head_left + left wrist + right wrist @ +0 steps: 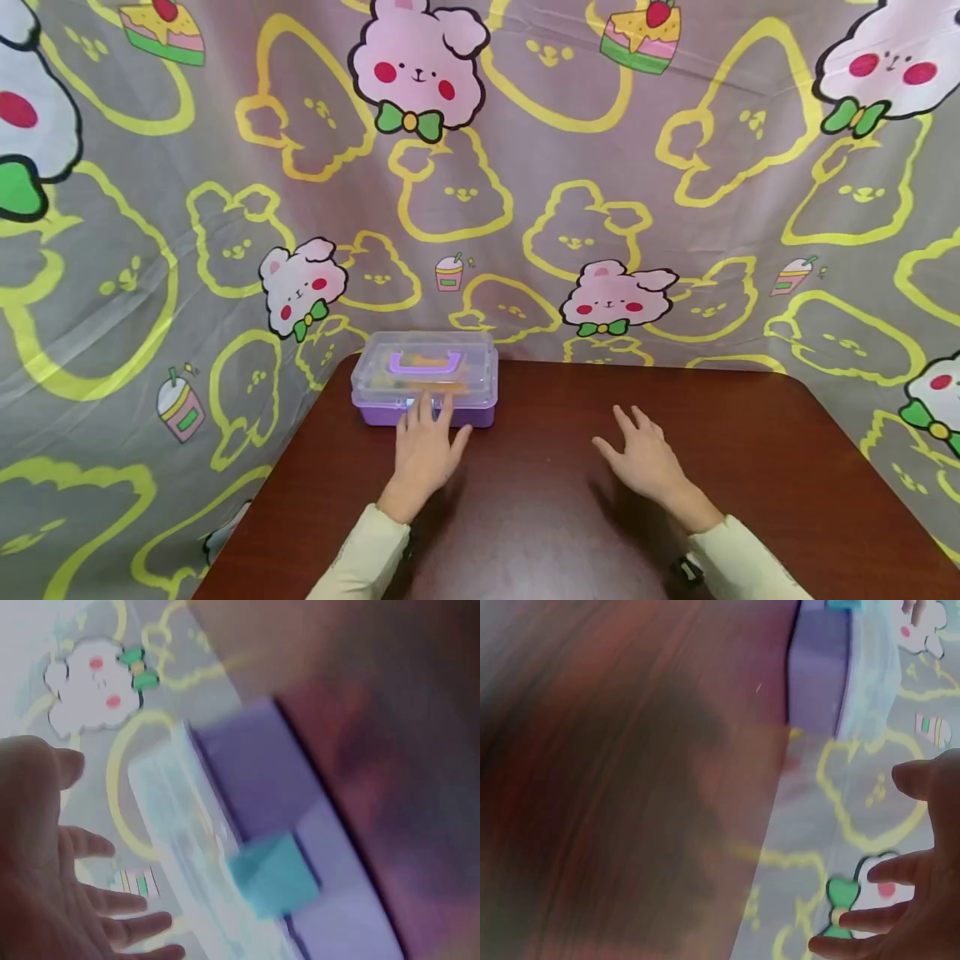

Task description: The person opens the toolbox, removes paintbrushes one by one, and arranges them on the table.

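A purple plastic case with a clear lid and a purple top handle stands at the table's back left. Orange and yellow items show dimly through the lid. On its front is a teal latch, partly covered by fingers in the head view. My left hand reaches toward the case front with fingers spread, its fingertips overlapping the latch area in the head view. Off to the right, my right hand hovers over the table with spread fingers, holding nothing; the case appears beyond it in the right wrist view.
The dark red-brown wooden table reaches back to a grey curtain printed with cartoon rabbits, cakes and cups. The curtain also hangs along the left and right sides. The case stands close to the back edge.
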Demonstrator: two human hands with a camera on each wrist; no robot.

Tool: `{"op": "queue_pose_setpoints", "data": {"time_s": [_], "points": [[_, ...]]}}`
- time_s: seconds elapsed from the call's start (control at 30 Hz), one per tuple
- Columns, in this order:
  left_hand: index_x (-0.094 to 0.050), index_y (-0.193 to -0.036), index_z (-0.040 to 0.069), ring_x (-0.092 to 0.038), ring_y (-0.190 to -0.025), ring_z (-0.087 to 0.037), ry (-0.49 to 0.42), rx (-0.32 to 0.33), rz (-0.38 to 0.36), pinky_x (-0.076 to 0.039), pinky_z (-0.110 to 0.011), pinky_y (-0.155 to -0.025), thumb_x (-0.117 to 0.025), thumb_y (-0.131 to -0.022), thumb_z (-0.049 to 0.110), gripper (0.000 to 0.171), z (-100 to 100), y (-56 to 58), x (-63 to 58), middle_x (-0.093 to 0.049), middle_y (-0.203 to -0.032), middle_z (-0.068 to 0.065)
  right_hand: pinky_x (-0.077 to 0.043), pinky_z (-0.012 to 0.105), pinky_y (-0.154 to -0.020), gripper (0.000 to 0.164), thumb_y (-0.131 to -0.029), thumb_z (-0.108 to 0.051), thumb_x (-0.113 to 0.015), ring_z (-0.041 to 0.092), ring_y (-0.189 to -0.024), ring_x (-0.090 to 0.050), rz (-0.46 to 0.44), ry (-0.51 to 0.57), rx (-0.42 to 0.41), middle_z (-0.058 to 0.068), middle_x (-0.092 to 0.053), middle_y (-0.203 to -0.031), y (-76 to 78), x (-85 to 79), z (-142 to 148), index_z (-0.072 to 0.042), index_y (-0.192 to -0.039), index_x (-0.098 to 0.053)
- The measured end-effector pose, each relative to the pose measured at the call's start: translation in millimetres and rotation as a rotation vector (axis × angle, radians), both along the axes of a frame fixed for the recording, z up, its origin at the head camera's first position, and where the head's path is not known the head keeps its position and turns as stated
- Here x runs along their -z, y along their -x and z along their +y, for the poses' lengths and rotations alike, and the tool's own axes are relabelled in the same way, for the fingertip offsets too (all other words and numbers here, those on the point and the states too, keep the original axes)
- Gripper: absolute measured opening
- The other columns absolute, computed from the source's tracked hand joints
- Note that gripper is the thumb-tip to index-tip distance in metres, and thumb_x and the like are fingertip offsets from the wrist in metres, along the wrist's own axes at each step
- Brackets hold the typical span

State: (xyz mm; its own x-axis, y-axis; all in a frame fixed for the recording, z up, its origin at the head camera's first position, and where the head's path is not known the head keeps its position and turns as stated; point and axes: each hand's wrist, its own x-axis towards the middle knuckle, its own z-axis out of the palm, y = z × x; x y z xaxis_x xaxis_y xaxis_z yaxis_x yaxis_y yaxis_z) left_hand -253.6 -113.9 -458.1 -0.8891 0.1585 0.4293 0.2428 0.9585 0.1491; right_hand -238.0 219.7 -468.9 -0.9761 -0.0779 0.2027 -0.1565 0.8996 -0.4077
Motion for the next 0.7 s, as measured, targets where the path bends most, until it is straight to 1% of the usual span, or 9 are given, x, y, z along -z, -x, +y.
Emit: {"op": "queue_pose_setpoints", "data": {"time_s": [0.07, 0.2, 0.27, 0.33, 0.4, 0.47, 0.57, 0.63, 0.7], "points": [[-0.047, -0.14, 0.012, -0.036, -0.126, -0.044, -0.025, 0.005, 0.007, -0.031, -0.058, -0.099, -0.052, -0.093, 0.048, 0.059, -11.3, 7.2, -4.4, -0.035, -0.14, -0.028, -0.036, 0.065, -0.089, 0.074, -0.092, -0.048, -0.055, 0.056, -0.122, -0.032, -0.003, 0.044, -0.019, 0.035, -0.03, -0.14, 4.4, 0.3, -14.4, 0.003, -0.143, -0.036], [-0.042, -0.143, 0.011, -0.026, -0.132, -0.046, -0.072, 0.01, -0.022, -0.025, -0.061, -0.102, -0.049, -0.095, 0.046, 0.06, -36.9, 25.3, -11.3, -0.025, -0.146, -0.03, -0.035, 0.062, -0.094, 0.069, -0.092, -0.044, -0.056, 0.053, -0.123, -0.035, -0.012, 0.123, -0.056, 0.032, -0.031, -0.141, 18.3, 1.3, -43.8, -0.001, -0.143, -0.038], [-0.04, -0.144, 0.01, -0.022, -0.133, -0.047, -0.093, -0.004, -0.034, -0.022, -0.063, -0.103, -0.047, -0.096, 0.045, 0.06, -51.6, 35.0, -13.9, -0.022, -0.147, -0.032, -0.034, 0.061, -0.096, 0.068, -0.092, -0.043, -0.056, 0.051, -0.124, -0.036, -0.027, 0.16, -0.076, 0.031, -0.031, -0.142, 25.1, 0.9, -59.9, -0.002, -0.144, -0.037], [-0.038, -0.145, 0.007, -0.019, -0.134, -0.048, -0.132, -0.028, -0.048, -0.017, -0.065, -0.103, -0.046, -0.097, 0.042, 0.06, -66.5, 44.4, -16.3, -0.02, -0.147, -0.033, -0.034, 0.059, -0.097, 0.069, -0.092, -0.044, -0.057, 0.049, -0.125, -0.037, -0.046, 0.199, -0.093, 0.031, -0.031, -0.142, 31.1, -0.7, -76.4, -0.003, -0.144, -0.037], [-0.035, -0.146, 0.006, -0.014, -0.136, -0.049, -0.188, -0.056, -0.083, -0.012, -0.066, -0.104, -0.043, -0.098, 0.042, 0.06, -80.4, 52.8, -19.1, -0.017, -0.148, -0.033, -0.033, 0.057, -0.099, 0.071, -0.092, -0.044, -0.057, 0.047, -0.126, -0.038, -0.069, 0.235, -0.104, 0.03, -0.03, -0.143, 36.2, -3.0, -92.7, -0.004, -0.146, -0.034], [-0.027, -0.149, 0.006, -0.008, -0.137, -0.048, -0.257, -0.081, -0.137, -0.006, -0.066, -0.104, -0.039, -0.099, 0.042, 0.063, -93.0, 60.6, -22.2, -0.01, -0.15, -0.033, -0.033, 0.055, -0.1, 0.072, -0.092, -0.044, -0.057, 0.045, -0.127, -0.038, -0.08, 0.263, -0.111, 0.03, -0.029, -0.144, 41.4, -5.4, -107.9, -0.006, -0.148, -0.03], [-0.018, -0.151, 0.007, -0.001, -0.138, -0.047, -0.347, -0.11, -0.214, -0.002, -0.064, -0.105, -0.036, -0.099, 0.045, 0.067, -109.4, 72.0, -25.4, 0.0, -0.152, -0.03, -0.032, 0.053, -0.102, 0.075, -0.093, -0.041, -0.058, 0.043, -0.129, -0.035, -0.094, 0.313, -0.121, 0.029, -0.026, -0.146, 49.2, -10.6, -128.9, -0.01, -0.151, -0.023], [-0.013, -0.152, 0.007, 0.0, -0.137, -0.048, -0.394, -0.129, -0.251, -0.004, -0.064, -0.106, -0.037, -0.098, 0.047, 0.071, -119.9, 79.0, -25.0, 0.002, -0.152, -0.03, -0.031, 0.053, -0.103, 0.076, -0.093, -0.039, -0.057, 0.043, -0.13, -0.034, -0.093, 0.338, -0.134, 0.029, -0.024, -0.147, 54.5, -14.2, -141.5, -0.01, -0.152, -0.019], [-0.011, -0.152, 0.008, -0.001, -0.137, -0.05, -0.441, -0.142, -0.283, -0.007, -0.064, -0.105, -0.037, -0.098, 0.049, 0.073, -129.7, 85.9, -22.8, 0.002, -0.152, -0.03, -0.031, 0.052, -0.103, 0.075, -0.094, -0.038, -0.057, 0.044, -0.13, -0.032, -0.092, 0.362, -0.144, 0.03, -0.022, -0.147, 60.3, -17.8, -152.9, -0.01, -0.152, -0.018]]}}
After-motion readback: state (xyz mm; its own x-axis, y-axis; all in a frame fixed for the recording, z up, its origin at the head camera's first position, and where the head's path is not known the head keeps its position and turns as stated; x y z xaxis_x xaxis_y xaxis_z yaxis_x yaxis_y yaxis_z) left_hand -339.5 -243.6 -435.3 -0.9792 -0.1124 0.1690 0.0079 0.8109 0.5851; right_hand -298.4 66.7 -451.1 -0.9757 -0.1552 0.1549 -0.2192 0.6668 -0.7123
